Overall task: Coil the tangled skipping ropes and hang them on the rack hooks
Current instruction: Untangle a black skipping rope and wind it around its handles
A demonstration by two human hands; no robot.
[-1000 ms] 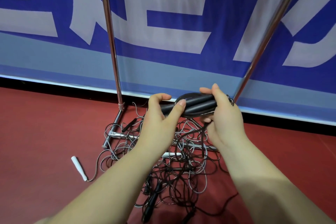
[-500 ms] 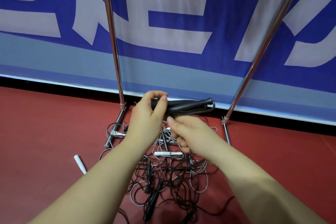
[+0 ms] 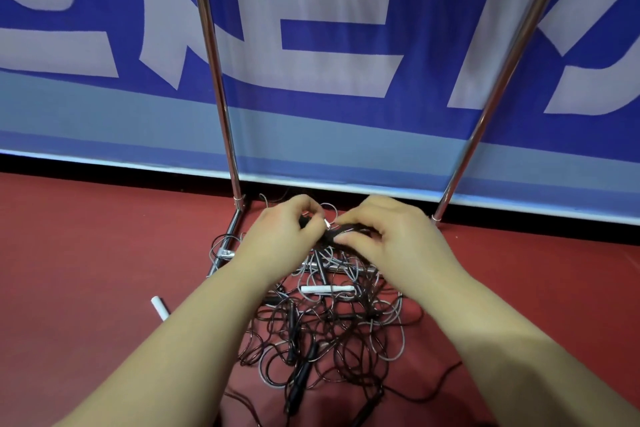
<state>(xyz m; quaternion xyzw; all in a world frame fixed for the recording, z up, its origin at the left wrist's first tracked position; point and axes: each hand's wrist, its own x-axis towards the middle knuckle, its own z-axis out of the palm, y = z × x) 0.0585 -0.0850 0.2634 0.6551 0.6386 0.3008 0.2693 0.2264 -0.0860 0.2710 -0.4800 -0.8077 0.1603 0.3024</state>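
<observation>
Thin, limp cord from the tangled skipping ropes [image 3: 322,322], heaped at the foot of the metal rack [image 3: 221,107], is pinched above the heap by the left hand [image 3: 280,236] and right hand [image 3: 391,236]; light and snag-prone, it is judged best held by its stiff handles.

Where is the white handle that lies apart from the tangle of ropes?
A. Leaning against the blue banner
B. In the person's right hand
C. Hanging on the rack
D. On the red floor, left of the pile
D: the lone white handle lies on the red floor, left of the rope pile.
</observation>
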